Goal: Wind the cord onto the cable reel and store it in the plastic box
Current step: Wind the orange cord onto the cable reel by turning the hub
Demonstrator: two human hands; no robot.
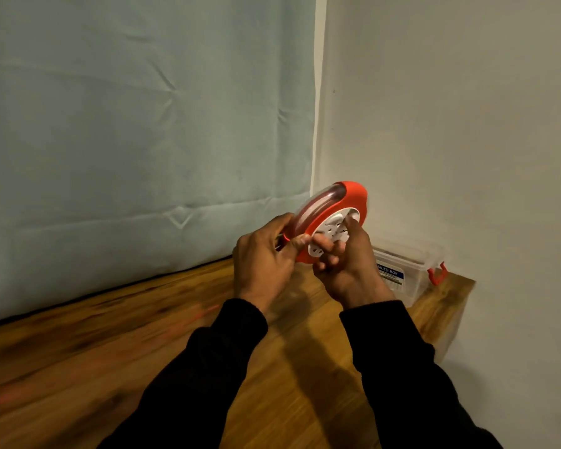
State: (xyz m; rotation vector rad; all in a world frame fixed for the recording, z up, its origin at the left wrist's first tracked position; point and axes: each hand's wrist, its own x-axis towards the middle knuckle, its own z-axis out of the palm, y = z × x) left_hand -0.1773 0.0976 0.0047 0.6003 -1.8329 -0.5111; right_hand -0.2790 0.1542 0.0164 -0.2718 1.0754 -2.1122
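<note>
A round red cable reel with a white socket face is held upright above the wooden table. My left hand grips its left rim, thumb pressed on the red edge. My right hand is closed on the white centre of the reel's face. The red cord shows only as a faint blurred streak trailing left across the table; several turns sit in the reel's groove. The clear plastic box with a red latch stands on the table's far right corner, behind my right hand.
The wooden table ends at its right edge just beyond the box. A pale blue cloth hangs behind the table. A plain white wall closes the right side.
</note>
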